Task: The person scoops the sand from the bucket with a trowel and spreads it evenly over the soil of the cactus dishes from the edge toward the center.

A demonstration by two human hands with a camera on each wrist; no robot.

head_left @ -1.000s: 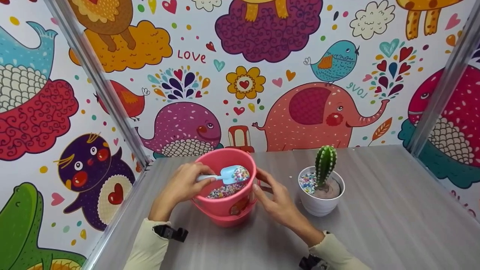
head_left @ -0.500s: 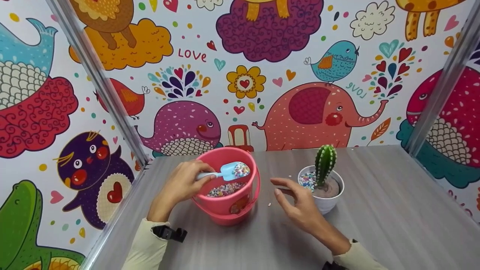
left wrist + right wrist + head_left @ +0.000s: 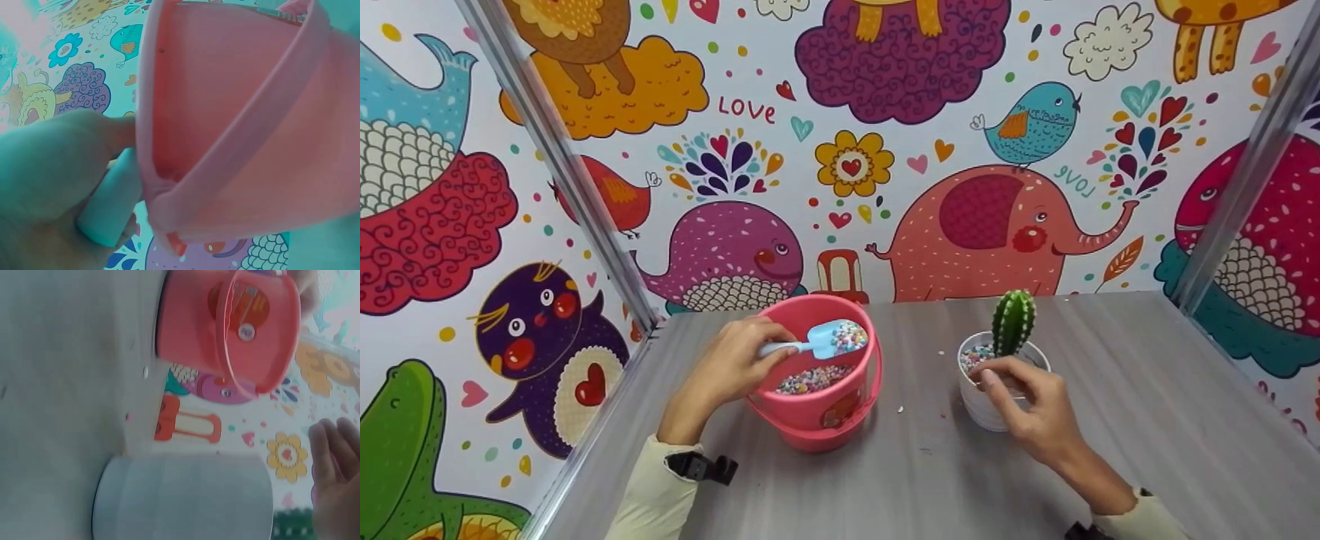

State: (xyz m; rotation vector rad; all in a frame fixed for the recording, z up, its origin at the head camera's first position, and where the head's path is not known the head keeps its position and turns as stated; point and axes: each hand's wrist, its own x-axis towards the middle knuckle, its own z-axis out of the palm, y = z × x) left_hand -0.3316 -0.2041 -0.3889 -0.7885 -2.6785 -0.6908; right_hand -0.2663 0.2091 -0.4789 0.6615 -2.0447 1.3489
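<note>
My left hand grips the handle of a light-blue toy scoop, held over the mouth of a pink bucket. Small colourful beads fill the scoop's blade. More beads lie inside the bucket. In the left wrist view the scoop's handle passes between fingers and thumb beside the bucket rim. My right hand, fingers loosely bent and holding nothing, hovers at the near rim of a white pot, overlapping it. A green cactus stands in the pot, with beads on the left side of its surface.
A few stray beads lie on the grey wood-grain table between bucket and pot. Cartoon-printed walls with metal corner posts enclose the back and sides. The bucket's pink handle hangs down its side.
My right hand has left the bucket's right side and moved right to the cactus pot. The loaded scoop has risen slightly and shifted a little right over the bucket.
</note>
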